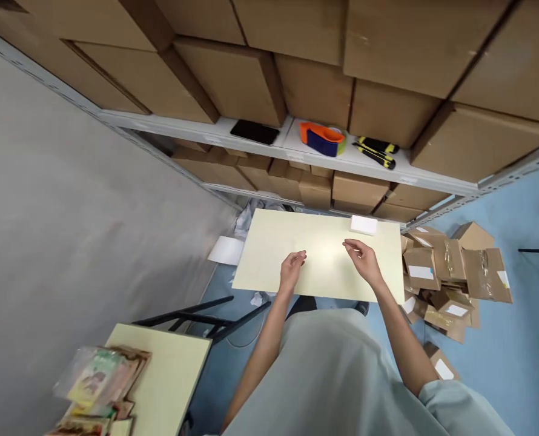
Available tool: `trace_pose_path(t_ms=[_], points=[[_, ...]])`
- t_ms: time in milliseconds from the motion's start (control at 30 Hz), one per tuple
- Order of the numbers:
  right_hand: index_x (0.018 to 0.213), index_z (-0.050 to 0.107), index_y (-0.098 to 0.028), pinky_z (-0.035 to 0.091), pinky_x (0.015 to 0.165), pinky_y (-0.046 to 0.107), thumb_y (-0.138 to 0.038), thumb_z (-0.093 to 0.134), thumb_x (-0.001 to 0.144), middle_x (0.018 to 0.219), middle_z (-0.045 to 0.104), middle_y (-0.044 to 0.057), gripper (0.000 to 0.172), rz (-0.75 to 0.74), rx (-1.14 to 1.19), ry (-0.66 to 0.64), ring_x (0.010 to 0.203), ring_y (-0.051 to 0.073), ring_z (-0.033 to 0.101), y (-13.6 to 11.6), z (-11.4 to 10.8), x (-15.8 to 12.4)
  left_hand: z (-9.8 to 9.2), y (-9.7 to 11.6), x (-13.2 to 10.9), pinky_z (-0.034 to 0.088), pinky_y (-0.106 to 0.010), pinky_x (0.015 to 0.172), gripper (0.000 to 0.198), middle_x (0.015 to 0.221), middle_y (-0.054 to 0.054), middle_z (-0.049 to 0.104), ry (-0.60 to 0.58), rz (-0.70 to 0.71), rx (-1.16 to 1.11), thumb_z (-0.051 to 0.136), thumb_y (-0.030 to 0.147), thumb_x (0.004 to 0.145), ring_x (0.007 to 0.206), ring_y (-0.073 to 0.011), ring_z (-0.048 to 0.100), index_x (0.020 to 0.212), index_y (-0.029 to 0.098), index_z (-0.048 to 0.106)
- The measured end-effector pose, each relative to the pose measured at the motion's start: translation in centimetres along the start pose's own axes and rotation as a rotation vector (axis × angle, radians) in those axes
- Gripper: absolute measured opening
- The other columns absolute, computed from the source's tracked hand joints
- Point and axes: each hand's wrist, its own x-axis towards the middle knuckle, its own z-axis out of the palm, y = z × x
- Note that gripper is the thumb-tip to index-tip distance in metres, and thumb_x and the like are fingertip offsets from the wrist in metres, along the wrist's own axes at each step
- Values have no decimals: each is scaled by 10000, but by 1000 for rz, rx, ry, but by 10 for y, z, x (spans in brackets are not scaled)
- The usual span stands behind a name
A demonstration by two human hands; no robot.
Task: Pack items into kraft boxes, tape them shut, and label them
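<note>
While both hands hover mid-frame over the worktop (269, 254), left hand (291, 269) fingers curl loosely, empty. Right hand (364, 259) fingers narrow, empty, near white pad (364, 224).

Grey wall (69, 212) left; blue floor (519, 363); white metal shelving (192, 128) stacked with cardboard boxes (233, 79); pale yellow table (269, 242).

The single head-worn camera looks steeply down onto the pale table (274, 242), close below. It faces the shelf (183, 128) of cartons just beyond.
</note>
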Motion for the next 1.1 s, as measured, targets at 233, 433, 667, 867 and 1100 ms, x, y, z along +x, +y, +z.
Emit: trace_pose_path(t_ms=[233, 433, 667, 867, 1100], points=[[1163, 831, -242, 679, 1038, 469, -616, 692, 987, 1260, 858, 114, 436, -124, -125, -36, 1158, 291, 823, -82, 127, 85, -136, -38, 91, 603, -446, 1021, 396, 1151, -147, 822, -32, -89, 451, 632, 601, 978, 1102, -287, 770, 959, 212, 702], [1247, 825, -240, 625, 1126, 477, -556, 684, 1053, 1315, 832, 109, 396, -355, -415, -42, 1211, 302, 790, -157, 190, 179, -169, -65, 141, 480, -440, 1141, 255, 1086, -95, 740, -142, -92, 728, 867, 251, 782, 1179, -314, 658, 910, 237, 647], [1460, 721, -192, 462, 1301, 588, -524, 759, 1040, 1524, 702, 168, 537, -520, -690, -63, 1464, 379, 620, -209, 246, 305, -175, -80, 159, 477, -362, 1011, 308, 1175, -83, 664, -261, -119, 944, 894, 223, 820, 1238, -302, 587, 976, 240, 629], [1578, 617, -169, 430, 1301, 659, -480, 905, 922, 1579, 637, 213, 781, -408, -855, -122, 1525, 423, 546, -209, 272, 365, -175, -78, 163, 479, -351, 972, 320, 1206, -74, 651, -288, -151, 1027, 909, 245, 837, 1248, -286, 593, 990, 246, 627], [1646, 567, -193, 425, 1296, 660, -374, 894, 908, 1612, 613, 196, 827, -403, -875, -141, 1543, 427, 508, -206, 281, 374, -175, -76, 161, 481, -347, 995, 324, 1214, -66, 662, -297, -146, 1070, 911, 224, 843, 1236, -271, 614, 986, 242, 620]])
